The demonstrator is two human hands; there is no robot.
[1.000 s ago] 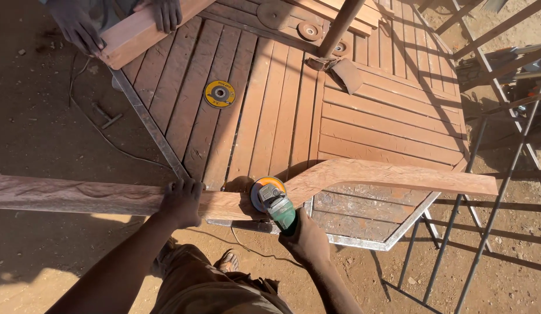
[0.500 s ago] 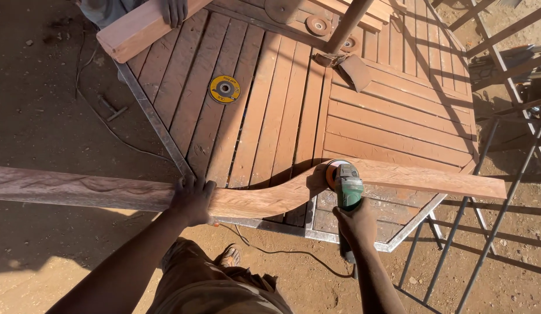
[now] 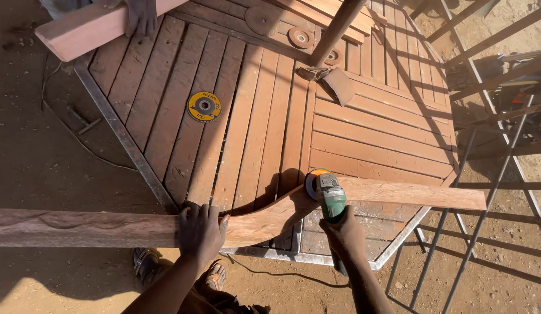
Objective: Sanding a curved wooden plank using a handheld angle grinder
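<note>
A long curved wooden plank [image 3: 78, 228] lies across the near edge of a slatted wooden tabletop [image 3: 270, 128]. My left hand [image 3: 200, 229] presses down on the plank near its bend. My right hand [image 3: 343, 232] grips a green angle grinder [image 3: 328, 197]; its orange-rimmed disc [image 3: 312, 181] touches the plank's upper edge where the curve rises.
A yellow grinding disc [image 3: 204, 106] lies loose on the slats. Another person's hand [image 3: 143, 17] holds a thick reddish beam [image 3: 90, 29] at the top left. A metal frame [image 3: 491, 174] stands to the right. A cable [image 3: 276, 273] trails over the dirt near my sandalled feet [image 3: 148, 264].
The grinder in my right hand has slid rightward along the plank's curved edge. My left hand stays on the plank, and the view has shifted slightly.
</note>
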